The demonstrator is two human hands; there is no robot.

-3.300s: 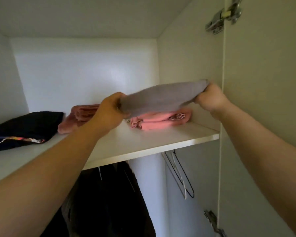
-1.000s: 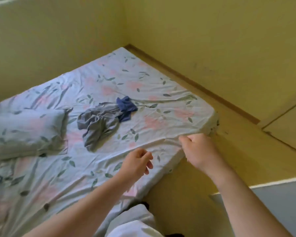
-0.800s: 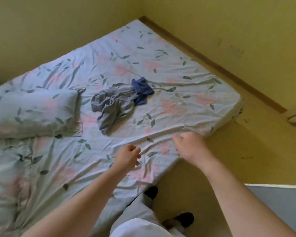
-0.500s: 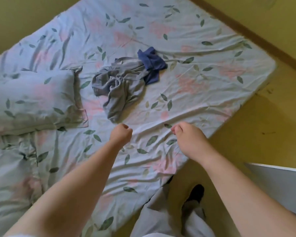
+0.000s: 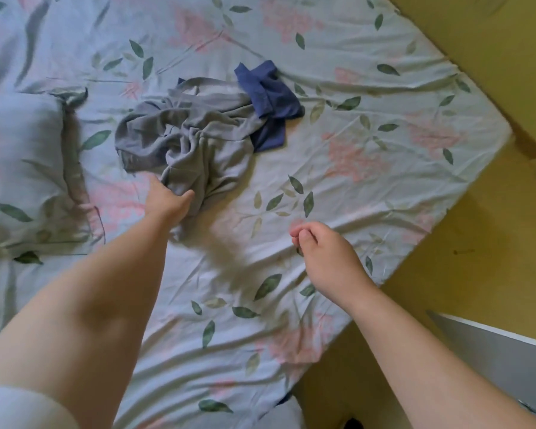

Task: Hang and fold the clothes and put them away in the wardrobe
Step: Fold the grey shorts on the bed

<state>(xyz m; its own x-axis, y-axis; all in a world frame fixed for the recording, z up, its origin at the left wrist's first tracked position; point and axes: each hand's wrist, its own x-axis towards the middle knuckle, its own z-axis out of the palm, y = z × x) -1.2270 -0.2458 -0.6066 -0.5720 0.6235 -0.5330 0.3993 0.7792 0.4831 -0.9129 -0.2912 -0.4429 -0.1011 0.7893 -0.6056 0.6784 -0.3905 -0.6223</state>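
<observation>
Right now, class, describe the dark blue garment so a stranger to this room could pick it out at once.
Start at the floral bed sheet. Near its middle lies a crumpled grey garment; the dark blue garment touches its far right edge. It is the smaller, darker piece.

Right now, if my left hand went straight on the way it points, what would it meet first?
The crumpled grey garment: your left hand points at its near edge and may already touch it, though depth is unclear.
</observation>
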